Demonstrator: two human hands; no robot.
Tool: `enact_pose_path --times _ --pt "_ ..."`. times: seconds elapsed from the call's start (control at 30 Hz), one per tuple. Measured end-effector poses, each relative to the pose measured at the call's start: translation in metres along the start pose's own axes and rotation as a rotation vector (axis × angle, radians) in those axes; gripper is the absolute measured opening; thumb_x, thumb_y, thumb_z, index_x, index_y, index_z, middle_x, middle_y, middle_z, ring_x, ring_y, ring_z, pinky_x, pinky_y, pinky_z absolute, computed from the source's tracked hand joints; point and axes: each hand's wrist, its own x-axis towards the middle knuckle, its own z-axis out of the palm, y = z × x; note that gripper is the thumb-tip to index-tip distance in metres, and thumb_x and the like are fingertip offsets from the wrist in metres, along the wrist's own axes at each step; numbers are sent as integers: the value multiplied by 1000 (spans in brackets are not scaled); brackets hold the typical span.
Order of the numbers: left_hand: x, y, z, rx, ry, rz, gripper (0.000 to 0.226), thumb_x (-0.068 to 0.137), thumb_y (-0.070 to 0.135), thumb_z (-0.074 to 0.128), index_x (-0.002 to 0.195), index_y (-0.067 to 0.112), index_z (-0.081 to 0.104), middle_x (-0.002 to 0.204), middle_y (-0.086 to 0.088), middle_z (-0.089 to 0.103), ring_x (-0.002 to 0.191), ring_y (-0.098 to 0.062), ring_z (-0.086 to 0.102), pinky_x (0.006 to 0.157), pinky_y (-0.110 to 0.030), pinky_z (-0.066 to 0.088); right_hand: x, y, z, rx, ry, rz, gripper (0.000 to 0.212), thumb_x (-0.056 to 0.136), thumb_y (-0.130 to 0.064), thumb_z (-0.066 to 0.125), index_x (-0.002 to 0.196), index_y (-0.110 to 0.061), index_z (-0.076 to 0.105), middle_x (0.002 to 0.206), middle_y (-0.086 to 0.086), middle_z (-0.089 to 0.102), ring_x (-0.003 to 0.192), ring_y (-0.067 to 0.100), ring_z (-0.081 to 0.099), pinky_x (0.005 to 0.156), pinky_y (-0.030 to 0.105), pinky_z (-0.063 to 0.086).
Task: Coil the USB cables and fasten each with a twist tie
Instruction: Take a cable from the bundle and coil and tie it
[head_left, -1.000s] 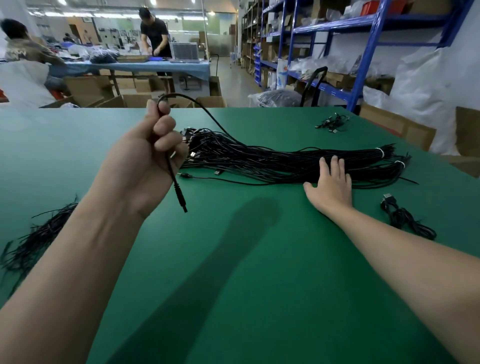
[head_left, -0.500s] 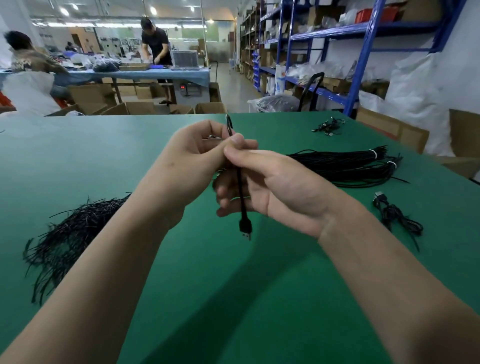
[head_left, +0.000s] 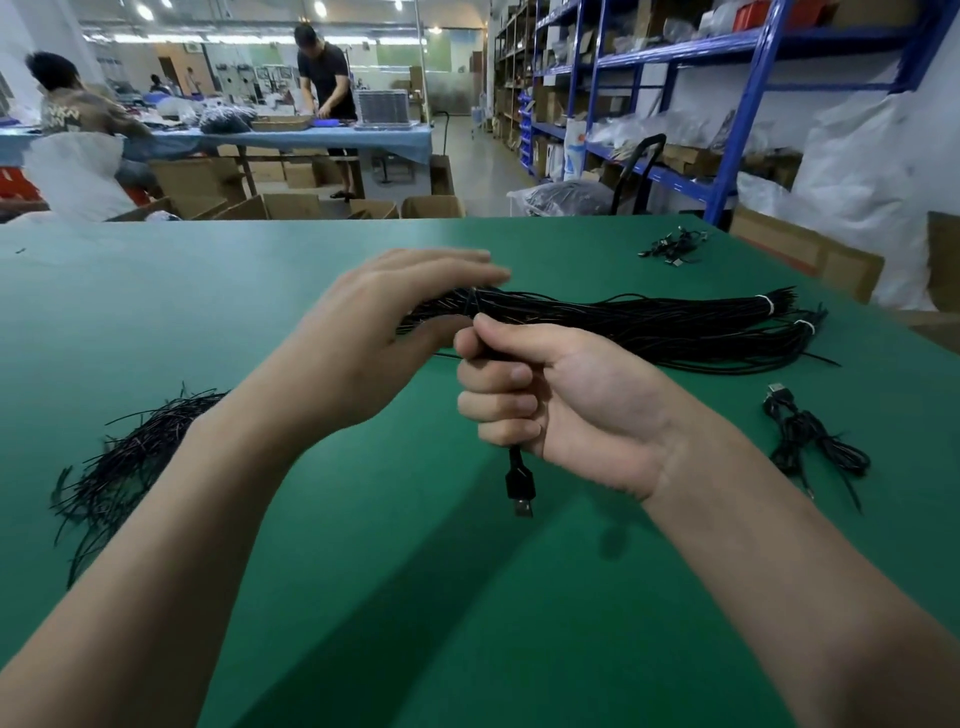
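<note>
Now the green table (head_left: 363, 597) carries a cable bundle (head_left: 649, 322) from its middle toward the right edge. Above it the blurred left hand (head_left: 374, 338) seems spread flat; the right hand (head_left: 561, 400) fists one USB cable (head_left: 514, 458), limp and light, best gripped near its plug (head_left: 520, 488).

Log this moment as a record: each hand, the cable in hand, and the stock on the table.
right hand: fist curled round a black USB cable, plug hanging below the fist
left hand: fingers straight, blurred, over the near end of the bundle
cable bundle: lies across the green table, white ties near its far end
twist ties: loose black pile left of the left forearm
coiled cable: on the table, right of the right forearm
small cable heap: far right part of the table
</note>
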Motion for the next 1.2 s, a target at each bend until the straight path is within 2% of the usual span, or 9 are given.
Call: enact_pose_path --times 0.2,0.33,0.47,0.67,0.77,0.9,1.0,1.1,1.2 --pt "-1 0 -2 46 79 96 19 92 25 61 100 25 78 94 14 74 85 -4 64 80 -27 49 -6 5 -1 -125 -121 80 41 106 -38 39 71 -19 49 57 -9 17 51 8 13 46 23 10" --pt "-2 0 -8 146 123 156 18 95 33 62 96 26 79 89 16 70 76 -19 61 74 -42 51 -9 3 -4 -196 -175 104 45 106 -42 37 65 -24 43 55 -10 17 49 7 13 43 21 11" --pt "-3 1 -8 123 156 168 19 97 33 62 98 27 79 89 11 68 76 -18 59 69 -44 50 -11 1 -3 -231 -174 92 45 106 -41 37 64 -24 40 55 -10 17 49 8 12 42 20 11" --pt "-4 11 12 -142 189 84 22 100 20 56 110 13 75 82 4 58 77 -6 56 71 -27 45 -25 -20 2 -151 -196 -58 41 102 -44 37 66 -24 39 55 -11 16 48 7 11 41 21 9" --pt "-4 29 28 -310 81 56 21 103 19 47 104 26 67 75 9 53 70 -2 49 67 -26 43 -33 -34 2 -92 -188 -185 41 104 -43 33 69 -23 40 57 -10 14 48 7 11 43 21 10" --pt "-7 48 42 -396 -62 2 44 107 20 45 90 59 58 63 12 44 61 -4 42 61 -29 45 -43 -50 -2 7 -113 -350 43 109 -41 26 74 -22 44 59 -9 13 49 7 12 43 20 14" --pt "-10 59 44 -367 -105 -6 31 106 19 47 118 41 65 59 13 41 57 -2 42 56 -12 31 -42 -54 -5 12 58 -434 40 109 -39 30 77 -19 47 57 -10 18 46 5 19 39 18 20" --pt "-10 68 39 -270 -167 -8 31 106 17 47 85 40 46 60 11 40 56 -5 40 55 -19 28 -35 -45 -2 -3 211 -504 36 109 -33 35 82 -14 49 55 -7 33 46 7 35 42 19 36" --pt "-9 72 34 -158 -191 -26 25 104 18 46 80 19 41 62 5 42 58 -17 38 60 -37 28 -27 -35 3 -53 288 -575 36 110 -28 35 88 -8 54 59 -1 51 52 13 54 53 26 53"
